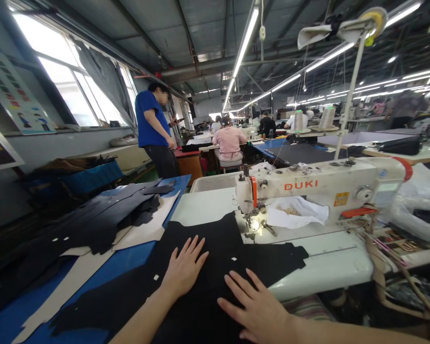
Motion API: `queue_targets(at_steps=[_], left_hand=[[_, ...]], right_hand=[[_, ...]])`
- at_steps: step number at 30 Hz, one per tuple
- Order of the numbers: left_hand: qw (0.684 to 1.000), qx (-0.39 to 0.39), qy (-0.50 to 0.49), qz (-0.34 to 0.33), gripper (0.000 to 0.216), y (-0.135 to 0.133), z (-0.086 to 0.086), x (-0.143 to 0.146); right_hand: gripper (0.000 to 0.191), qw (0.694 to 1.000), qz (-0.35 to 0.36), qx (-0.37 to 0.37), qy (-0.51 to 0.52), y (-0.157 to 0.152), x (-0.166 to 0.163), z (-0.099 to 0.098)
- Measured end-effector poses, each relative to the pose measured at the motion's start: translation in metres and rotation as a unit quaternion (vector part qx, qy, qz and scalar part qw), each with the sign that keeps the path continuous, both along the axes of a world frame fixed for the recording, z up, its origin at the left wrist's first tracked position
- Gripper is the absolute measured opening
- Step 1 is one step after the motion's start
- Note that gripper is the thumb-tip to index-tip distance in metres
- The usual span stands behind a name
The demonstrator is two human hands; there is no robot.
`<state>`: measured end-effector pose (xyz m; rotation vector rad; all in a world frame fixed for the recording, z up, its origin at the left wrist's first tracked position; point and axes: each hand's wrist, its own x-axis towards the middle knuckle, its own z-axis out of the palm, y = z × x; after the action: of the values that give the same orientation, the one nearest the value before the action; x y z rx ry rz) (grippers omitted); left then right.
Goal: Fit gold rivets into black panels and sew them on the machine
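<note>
One sewing machine (326,188) right of centre. Two hands flat on one black fabric piece (215,267): left hand (184,270), right hand (256,306). One stack of black cut pieces (93,220) at left. Two thread cones (313,119) upper right. One white cloth (297,212).

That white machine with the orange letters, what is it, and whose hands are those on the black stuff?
The picture comes from a camera worn on a person's head, looking down at their own hands. The white machine is a sewing machine on a table. A big piece of black fabric lies in front of it. The left hand and right hand rest flat on the fabric with fingers spread; neither grips anything. More black pieces are stacked to the left. Other people work farther back.
</note>
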<state>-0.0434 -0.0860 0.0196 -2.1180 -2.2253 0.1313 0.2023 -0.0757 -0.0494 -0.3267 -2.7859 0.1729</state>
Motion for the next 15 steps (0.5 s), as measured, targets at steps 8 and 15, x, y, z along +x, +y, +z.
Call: queue_targets(at_steps=[8, 15], left_hand=[[1.000, 0.026, -0.012, 0.004, 0.047, -0.006, -0.013, -0.001], [0.999, -0.009, -0.039, 0.021, 0.052, -0.023, -0.016, 0.007]], right_hand=[[0.052, 0.985, -0.039, 0.141, 0.093, -0.009, -0.002, -0.004], [0.039, 0.989, -0.044, 0.123, 0.070, 0.006, 0.000, 0.016]])
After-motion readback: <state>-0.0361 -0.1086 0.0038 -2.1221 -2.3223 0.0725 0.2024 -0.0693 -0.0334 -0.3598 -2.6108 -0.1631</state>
